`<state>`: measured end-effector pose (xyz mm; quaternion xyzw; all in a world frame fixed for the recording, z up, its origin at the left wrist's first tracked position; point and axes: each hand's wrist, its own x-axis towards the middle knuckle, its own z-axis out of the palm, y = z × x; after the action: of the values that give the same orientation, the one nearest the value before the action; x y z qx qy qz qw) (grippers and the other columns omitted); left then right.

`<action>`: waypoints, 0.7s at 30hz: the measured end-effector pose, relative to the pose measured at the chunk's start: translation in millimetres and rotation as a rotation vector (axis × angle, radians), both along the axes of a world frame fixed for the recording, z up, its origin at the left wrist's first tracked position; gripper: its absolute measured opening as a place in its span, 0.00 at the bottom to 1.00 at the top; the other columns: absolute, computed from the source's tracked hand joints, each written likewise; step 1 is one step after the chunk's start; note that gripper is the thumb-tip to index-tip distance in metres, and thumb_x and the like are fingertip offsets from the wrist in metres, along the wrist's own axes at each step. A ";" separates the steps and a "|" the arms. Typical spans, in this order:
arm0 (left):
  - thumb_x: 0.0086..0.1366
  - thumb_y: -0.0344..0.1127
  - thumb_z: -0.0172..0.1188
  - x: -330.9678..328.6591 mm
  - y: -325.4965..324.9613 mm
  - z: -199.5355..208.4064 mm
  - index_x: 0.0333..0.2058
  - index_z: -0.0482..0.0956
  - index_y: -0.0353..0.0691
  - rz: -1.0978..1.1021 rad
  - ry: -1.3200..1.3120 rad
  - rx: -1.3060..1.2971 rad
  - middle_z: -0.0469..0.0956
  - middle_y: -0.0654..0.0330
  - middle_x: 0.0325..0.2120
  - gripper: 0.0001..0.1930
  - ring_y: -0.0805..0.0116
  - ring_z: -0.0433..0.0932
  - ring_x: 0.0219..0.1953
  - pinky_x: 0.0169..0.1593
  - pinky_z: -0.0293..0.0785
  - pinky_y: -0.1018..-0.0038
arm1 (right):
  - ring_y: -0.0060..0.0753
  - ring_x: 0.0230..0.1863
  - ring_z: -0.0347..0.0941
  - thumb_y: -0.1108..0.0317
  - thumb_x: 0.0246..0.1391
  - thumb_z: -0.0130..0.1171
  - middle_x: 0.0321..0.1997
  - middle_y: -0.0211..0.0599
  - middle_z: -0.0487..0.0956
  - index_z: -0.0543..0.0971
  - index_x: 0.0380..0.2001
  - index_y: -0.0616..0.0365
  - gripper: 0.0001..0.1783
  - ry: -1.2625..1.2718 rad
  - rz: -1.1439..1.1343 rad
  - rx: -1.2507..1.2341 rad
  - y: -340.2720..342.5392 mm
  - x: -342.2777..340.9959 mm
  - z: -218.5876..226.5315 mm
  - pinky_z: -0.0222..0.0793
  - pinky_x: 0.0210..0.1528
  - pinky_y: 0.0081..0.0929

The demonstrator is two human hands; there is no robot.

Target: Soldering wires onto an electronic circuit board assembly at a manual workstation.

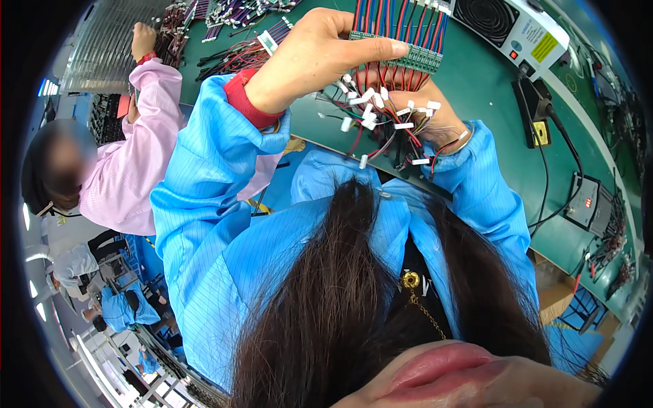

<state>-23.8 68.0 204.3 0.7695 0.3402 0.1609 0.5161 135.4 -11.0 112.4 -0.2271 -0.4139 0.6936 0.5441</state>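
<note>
My left hand [303, 60], with a red cuff at the wrist, is closed on the edge of a row of small green circuit boards [398, 53]. Its thumb lies flat across the face of the boards. Red, blue and black wires run up from the row past the top of the view. From its lower side hangs a wire bundle [391, 126] with several white plug connectors at the ends. Behind and below the boards, my right hand [439, 112] is closed around these wires; they partly hide its fingers.
A green worktable [490, 88] lies below my hands. More wired boards [272, 39] are piled at the far left. A white box with a fan [513, 30] stands far right, near a power strip [534, 112] and a small grey device [590, 206]. A co-worker in a pink sleeve [156, 88] works at left.
</note>
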 end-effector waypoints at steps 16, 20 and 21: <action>0.62 0.38 0.66 -1.6 -3.1 4.8 0.33 0.84 0.37 0.019 -0.023 0.041 0.82 0.66 0.26 0.10 0.85 0.75 0.25 0.28 0.70 0.85 | 0.25 0.41 0.78 0.75 0.48 0.68 0.39 0.34 0.81 0.77 0.45 0.63 0.19 -0.154 -0.221 -0.018 0.3 -9.0 -6.7 0.75 0.43 0.22; 0.63 0.36 0.65 -1.5 -5.5 17.0 0.37 0.83 0.35 0.012 -0.003 0.051 0.82 0.65 0.26 0.10 0.83 0.74 0.26 0.30 0.71 0.83 | 0.27 0.43 0.77 0.79 0.47 0.65 0.41 0.34 0.80 0.75 0.48 0.63 0.21 -0.229 -0.237 -0.027 -3.7 -11.6 1.3 0.74 0.44 0.25; 0.64 0.32 0.63 -0.8 -6.5 19.2 0.43 0.82 0.33 -0.010 -0.033 0.029 0.83 0.64 0.31 0.11 0.81 0.75 0.30 0.34 0.73 0.81 | 0.28 0.45 0.77 0.79 0.48 0.63 0.42 0.35 0.80 0.75 0.48 0.64 0.22 -0.214 -0.255 -0.016 -5.8 -12.7 8.0 0.74 0.46 0.26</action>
<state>-24.5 61.6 223.5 0.7759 0.3254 0.1757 0.5111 122.7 -16.8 120.4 -0.3550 -0.4317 0.5939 0.5786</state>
